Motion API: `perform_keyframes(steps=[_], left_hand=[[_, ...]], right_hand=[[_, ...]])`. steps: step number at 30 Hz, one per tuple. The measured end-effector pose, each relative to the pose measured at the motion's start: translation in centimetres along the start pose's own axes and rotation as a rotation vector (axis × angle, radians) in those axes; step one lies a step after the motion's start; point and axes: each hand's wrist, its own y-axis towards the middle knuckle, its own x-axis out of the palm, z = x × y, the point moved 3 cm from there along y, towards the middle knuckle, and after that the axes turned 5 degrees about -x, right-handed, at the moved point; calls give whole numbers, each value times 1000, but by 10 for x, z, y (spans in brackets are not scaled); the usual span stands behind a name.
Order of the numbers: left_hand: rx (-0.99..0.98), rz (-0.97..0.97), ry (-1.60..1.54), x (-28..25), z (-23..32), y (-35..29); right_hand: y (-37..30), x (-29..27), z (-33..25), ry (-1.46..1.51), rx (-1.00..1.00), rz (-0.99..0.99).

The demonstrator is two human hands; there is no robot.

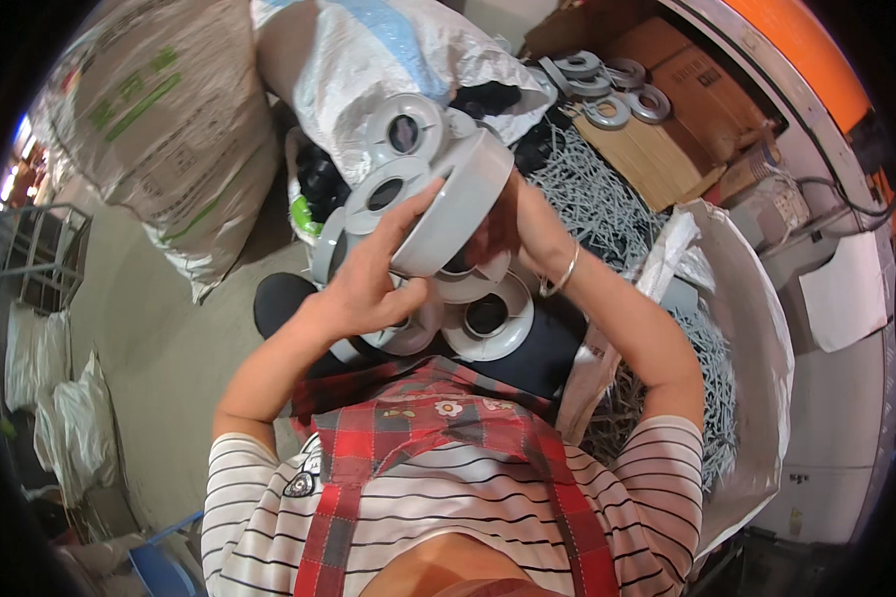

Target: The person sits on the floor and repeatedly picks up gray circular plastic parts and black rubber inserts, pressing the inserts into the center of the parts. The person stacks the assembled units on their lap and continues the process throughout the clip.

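A grey round plastic part with a broad smooth rim (460, 204) is tilted up in front of me, between my hands. My left hand (373, 274) grips its left side, index finger stretched along the rim and thumb below. My right hand (528, 224), a bangle at its wrist, is at the part's right side; its fingers are shaded and mostly hidden by the part. More grey flanged rings with dark centre holes lie just beneath, on my lap: one ring (486, 314) near my knees, another ring (380, 195) and a third ring (405, 129) farther off.
A white woven sack (368, 75) with black pieces stands ahead, a bulging sack (159, 129) at the left. Thin grey plastic pieces (602, 194) heap ahead right, beside cardboard (657, 154) bearing several grey rings (607, 111). An open white sack (752, 328) sits by my right arm.
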Motion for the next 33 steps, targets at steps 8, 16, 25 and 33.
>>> perform_keyframes(steps=[8,16,25,33], left_hand=[[-128,-336,593,7,-67,42],[-264,272,378,-39,-112,31],[-977,691,271,-74,-252,-136],[-1110,644,162,-60,-256,-134]], right_hand=[[117,-192,-93,-473,-308,540],[129,-536,51,-533,-44,1111],[104,-540,151,-1146,315,1035],[178,-428,151,-1571,427,595]])
